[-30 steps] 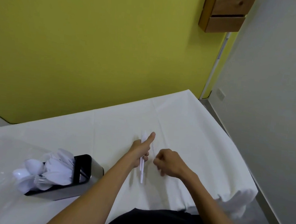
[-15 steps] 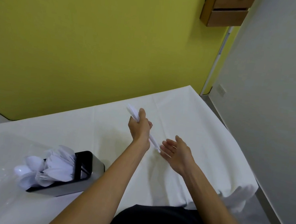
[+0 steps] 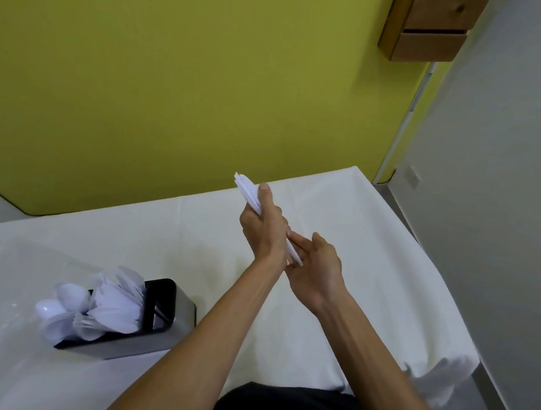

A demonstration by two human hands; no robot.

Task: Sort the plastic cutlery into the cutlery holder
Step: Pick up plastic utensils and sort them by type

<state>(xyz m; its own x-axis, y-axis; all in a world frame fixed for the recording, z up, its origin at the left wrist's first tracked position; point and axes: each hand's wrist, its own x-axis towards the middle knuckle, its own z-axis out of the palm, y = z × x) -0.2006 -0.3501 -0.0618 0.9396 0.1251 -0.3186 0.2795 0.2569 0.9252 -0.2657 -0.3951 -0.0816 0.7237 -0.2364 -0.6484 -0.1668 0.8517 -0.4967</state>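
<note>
The left hand point(image 3: 261, 229) hides the middle of the white cutlery bundle point(image 3: 247, 190); whether these are forks or knives is too blurred to tell. The holder point(image 3: 161, 337) hides the handles of its cutlery. The wooden drawers point(image 3: 431, 24) are cut off by the top edge
</note>
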